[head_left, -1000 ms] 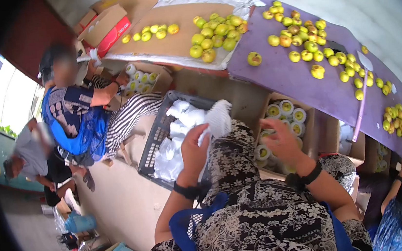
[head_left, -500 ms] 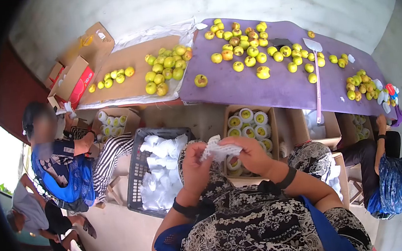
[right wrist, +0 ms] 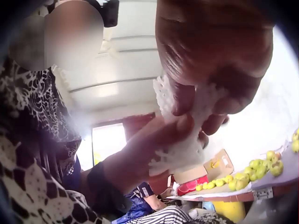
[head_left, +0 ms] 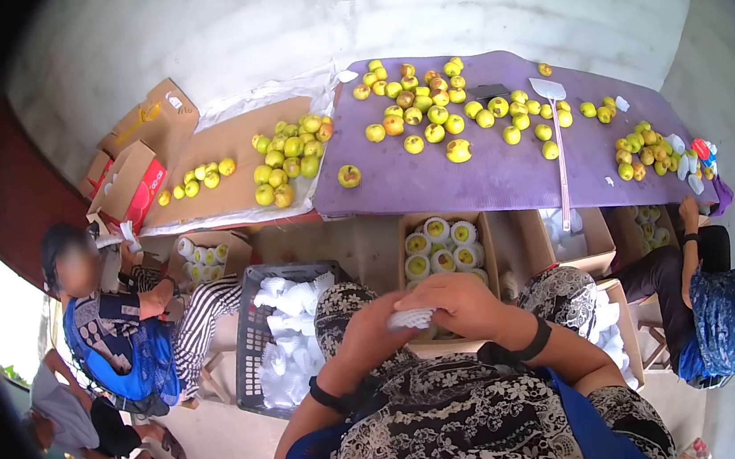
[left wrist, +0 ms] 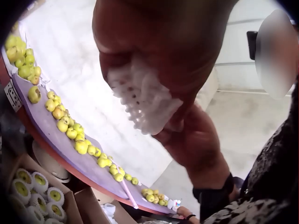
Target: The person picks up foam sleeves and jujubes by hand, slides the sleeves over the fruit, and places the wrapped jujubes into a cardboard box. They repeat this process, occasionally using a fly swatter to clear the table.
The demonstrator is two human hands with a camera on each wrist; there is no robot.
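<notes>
Both hands, left hand (head_left: 370,326) and right hand (head_left: 454,303), pinching a white foam net (head_left: 411,318) over a box of wrapped apples (head_left: 441,250).

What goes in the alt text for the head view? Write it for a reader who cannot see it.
Seen from above, a person's left hand and right hand together hold a white foam net sleeve over their lap. Below them stand a cardboard box of sleeved apples and a dark crate of sleeves; loose yellow-green apples cover a purple table.
</notes>
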